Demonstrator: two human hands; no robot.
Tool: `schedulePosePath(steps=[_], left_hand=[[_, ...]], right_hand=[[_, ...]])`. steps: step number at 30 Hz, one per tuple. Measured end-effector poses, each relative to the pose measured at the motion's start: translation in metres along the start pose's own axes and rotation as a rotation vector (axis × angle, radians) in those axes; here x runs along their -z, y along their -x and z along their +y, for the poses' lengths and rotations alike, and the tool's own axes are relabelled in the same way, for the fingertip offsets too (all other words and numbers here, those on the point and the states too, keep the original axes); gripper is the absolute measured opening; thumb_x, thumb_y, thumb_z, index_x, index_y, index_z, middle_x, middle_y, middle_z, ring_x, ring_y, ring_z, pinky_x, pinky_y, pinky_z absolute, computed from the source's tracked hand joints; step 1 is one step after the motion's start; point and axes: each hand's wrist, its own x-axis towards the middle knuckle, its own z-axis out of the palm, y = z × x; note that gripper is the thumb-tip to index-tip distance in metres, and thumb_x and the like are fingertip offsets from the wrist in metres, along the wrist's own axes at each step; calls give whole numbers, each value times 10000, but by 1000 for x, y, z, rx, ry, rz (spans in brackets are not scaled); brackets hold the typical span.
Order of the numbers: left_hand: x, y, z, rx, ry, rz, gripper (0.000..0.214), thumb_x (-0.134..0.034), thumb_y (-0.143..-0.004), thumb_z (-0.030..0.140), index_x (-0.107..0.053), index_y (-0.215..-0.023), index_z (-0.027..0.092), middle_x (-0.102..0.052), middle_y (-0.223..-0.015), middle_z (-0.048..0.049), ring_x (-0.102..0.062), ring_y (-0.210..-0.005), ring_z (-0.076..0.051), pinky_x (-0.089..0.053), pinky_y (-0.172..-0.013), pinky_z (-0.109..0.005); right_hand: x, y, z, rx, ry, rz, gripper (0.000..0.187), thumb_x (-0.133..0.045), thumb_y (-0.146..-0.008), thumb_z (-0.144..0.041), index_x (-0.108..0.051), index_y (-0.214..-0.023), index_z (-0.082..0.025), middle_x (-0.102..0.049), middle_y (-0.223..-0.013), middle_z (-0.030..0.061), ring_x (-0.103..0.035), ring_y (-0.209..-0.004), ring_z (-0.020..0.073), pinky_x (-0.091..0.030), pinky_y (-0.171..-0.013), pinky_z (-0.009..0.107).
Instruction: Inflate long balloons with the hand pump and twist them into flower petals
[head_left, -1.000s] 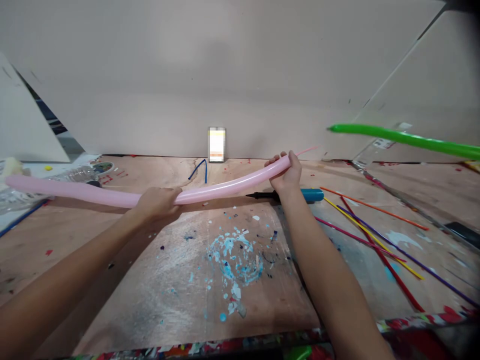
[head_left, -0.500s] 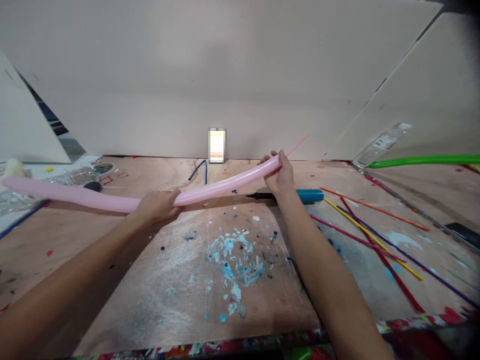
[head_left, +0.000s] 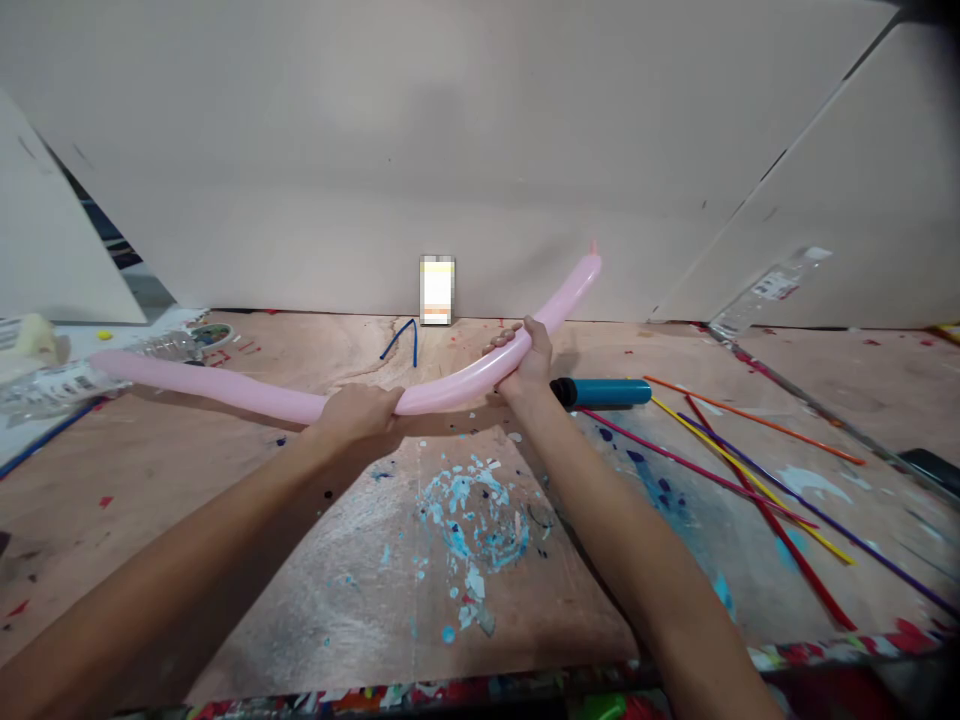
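Observation:
A long pink modelling balloon (head_left: 450, 392), inflated, stretches across the view just above the table. My left hand (head_left: 361, 412) is closed around its middle. Further along, my right hand (head_left: 527, 360) grips it with the fingers wrapped over the far side. Beyond the right hand the balloon bends upward and ends in a short uninflated tip. Its other end reaches out to the left, over a clear plastic bottle. Right beside my right wrist lies a blue hand pump (head_left: 611, 392), its nozzle hidden behind the wrist.
Several uninflated balloons, including an orange one (head_left: 757, 418) and a purple one (head_left: 810, 505), lie at the right. A lit phone (head_left: 437, 290) leans on the back wall, near a folded blue balloon (head_left: 411, 340). A plastic bottle (head_left: 772, 290) leans in the right corner. Paint flecks mark the wooden table (head_left: 360, 600).
My right hand has slid back along the balloon toward the left, so a length now sticks out past it. My left hand and the balloon's left end have shifted right. The green balloon left view.

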Motion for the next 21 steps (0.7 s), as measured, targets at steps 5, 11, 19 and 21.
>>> schedulePosePath(steps=[5,11,19,21], left_hand=[[4,-9,33,7,21,12,335,-418,-820,428,-601,-960,184,-673,-847,-121,-634,-746,-283,-416,-621,-352],[25,-22,52,-16,58,109,378,-262,-905,329,-601,-917,162,-675,-856,-122,-640,-769,-260,-426,-646,-342],[29,-13,22,-25,174,112,439,-441,-839,519,-535,-1114,190,-670,-942,-105,-624,-844,-270,-443,-680,-333],[30,-15,28,-55,214,127,617,-423,-808,654,-477,-1219,197,-673,-944,-112,-627,-843,-284,-447,-683,-346]], right_hand=[[-19,17,6,204,116,-53,159,-576,-715,-291,-455,-650,-211,-459,-487,-89,-473,-427,69,-456,-449,203],[-6,7,14,205,224,114,220,-574,-692,-285,-403,-574,-212,-412,-424,-89,-428,-363,77,-405,-377,210],[5,-11,-33,131,-3,-90,268,-607,-733,-458,-524,-783,-209,-609,-665,-19,-618,-651,144,-552,-673,331],[-5,3,-17,51,58,-207,282,-641,-715,-448,-560,-834,-205,-636,-720,1,-633,-720,164,-546,-734,365]])
